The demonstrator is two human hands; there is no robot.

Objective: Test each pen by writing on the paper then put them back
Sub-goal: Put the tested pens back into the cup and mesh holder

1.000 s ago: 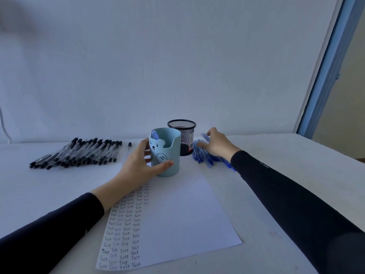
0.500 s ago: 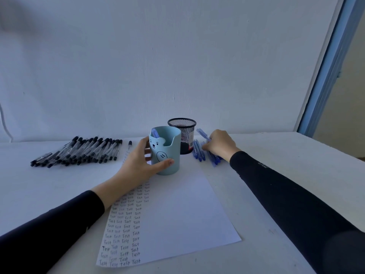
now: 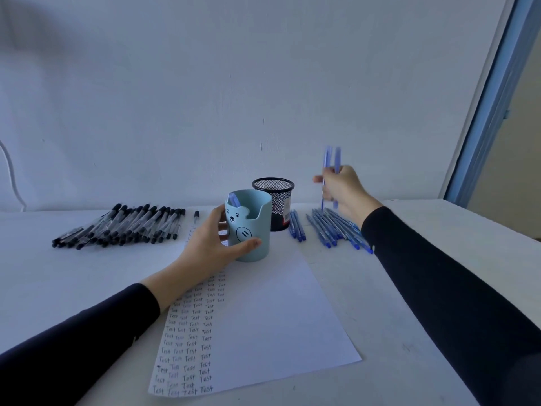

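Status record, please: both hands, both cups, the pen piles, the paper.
left hand: grips bear cup
right hand: holds blue pens upright, blurred, above table
bear cup: on paper's far end, one blue pen inside
mesh cup: behind bear cup
black pens: rowed at table's left
loose blue pens: right of mesh cup
paper: "Test" columns down left side

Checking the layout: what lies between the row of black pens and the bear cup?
In the head view, one lone black pen lies there, plus the left hand gripping the bear cup.

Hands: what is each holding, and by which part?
Left hand grips the teal bear cup by its side; right hand holds blue pens mid-barrel, upright.
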